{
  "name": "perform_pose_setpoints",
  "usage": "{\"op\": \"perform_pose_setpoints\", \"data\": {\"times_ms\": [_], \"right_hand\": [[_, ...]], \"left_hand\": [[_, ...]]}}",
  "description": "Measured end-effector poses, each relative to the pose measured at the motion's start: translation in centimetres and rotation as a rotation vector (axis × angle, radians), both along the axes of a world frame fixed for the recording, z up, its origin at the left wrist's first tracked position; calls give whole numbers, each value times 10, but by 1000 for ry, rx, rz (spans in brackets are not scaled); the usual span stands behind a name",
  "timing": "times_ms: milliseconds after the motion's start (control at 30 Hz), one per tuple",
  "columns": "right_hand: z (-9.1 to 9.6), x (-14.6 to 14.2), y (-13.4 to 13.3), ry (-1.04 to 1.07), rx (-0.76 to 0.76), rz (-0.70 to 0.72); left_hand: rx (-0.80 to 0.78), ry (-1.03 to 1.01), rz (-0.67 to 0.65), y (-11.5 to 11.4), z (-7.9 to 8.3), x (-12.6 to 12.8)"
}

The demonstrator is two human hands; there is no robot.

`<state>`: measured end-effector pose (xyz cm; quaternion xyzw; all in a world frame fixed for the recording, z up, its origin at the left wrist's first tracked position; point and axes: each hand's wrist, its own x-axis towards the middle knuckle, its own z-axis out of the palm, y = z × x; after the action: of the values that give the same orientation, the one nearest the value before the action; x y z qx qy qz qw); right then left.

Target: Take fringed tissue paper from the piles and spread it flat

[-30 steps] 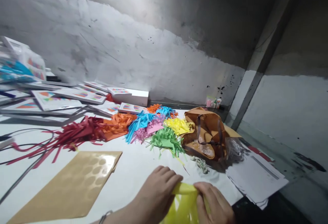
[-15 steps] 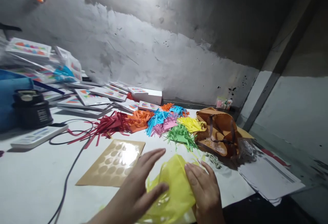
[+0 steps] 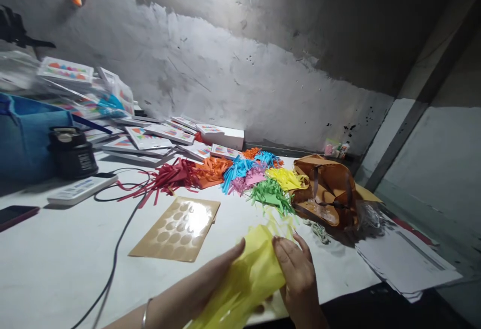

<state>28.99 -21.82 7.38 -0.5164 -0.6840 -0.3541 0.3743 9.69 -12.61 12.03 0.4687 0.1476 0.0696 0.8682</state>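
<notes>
With your left hand (image 3: 214, 274) and right hand (image 3: 299, 274) grasping the yellow sheet (image 3: 257, 269) near the table's (image 3: 75, 264) close edge, its handling looks unfinished, while fringed bundles (image 3: 270, 194) in several colours already lie beyond.

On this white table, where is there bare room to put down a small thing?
The widest bare patch is lower left, between the phone and the cable. Smaller ones lie between the sticker sheet and the green fringe, and between the right hand and the papers. Crowded: boxes, fringes and bag along the far side.
</notes>
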Motion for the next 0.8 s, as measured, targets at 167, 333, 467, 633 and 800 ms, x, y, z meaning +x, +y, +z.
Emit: {"op": "perform_pose_setpoints", "data": {"times_ms": [167,333,467,633,800], "right_hand": [[-11,31,12,3,-39,-65],[11,78,-11,-24,1,-183],[7,65,-22,-146,-23,-215],[-71,2,3,-93,-176,-46],[-114,-48,22,107,-370,-5]], "left_hand": [[-252,6,-88,-21,-38,17],[-154,9,-24,-13,-32,34],[-19,79,-4,11,-24,12],[537,421,351,55,-41,-56],[1288,522,814,57,-60,-93]]}}
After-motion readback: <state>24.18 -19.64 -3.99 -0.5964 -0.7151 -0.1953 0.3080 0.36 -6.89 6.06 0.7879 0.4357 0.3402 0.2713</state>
